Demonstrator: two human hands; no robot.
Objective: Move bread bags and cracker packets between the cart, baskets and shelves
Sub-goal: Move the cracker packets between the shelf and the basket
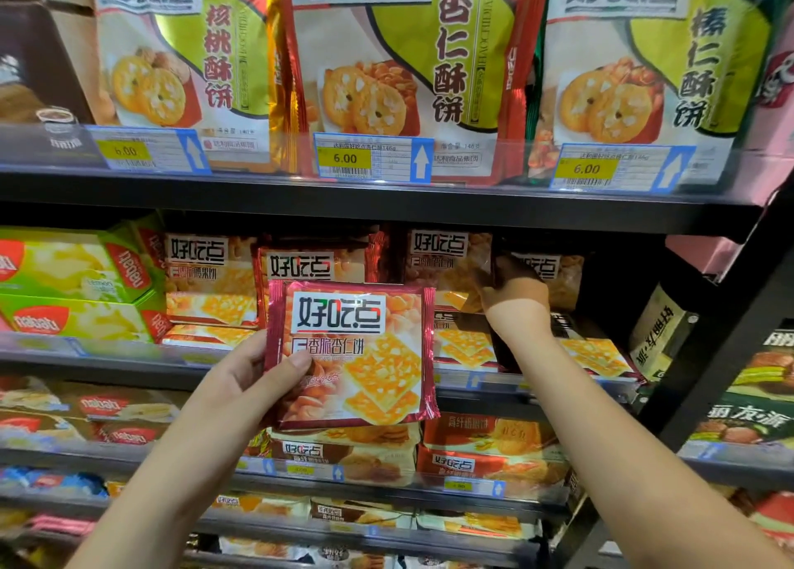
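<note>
My left hand (262,375) grips a red cracker packet (365,353) by its left edge, holding it upright in front of the middle shelf (107,364). My right hand (513,293) reaches into that shelf to the right, fingers hidden in shadow among standing cracker packets (451,263). Whether it holds one of them cannot be told. More red packets (300,263) of the same kind stand just behind the held one.
The top shelf (386,199) carries large cookie bags (412,61) behind price tags. Green wafer boxes (77,285) sit at the left of the middle shelf. Lower shelves hold more packets (485,452). A black upright post (704,353) bounds the shelves on the right.
</note>
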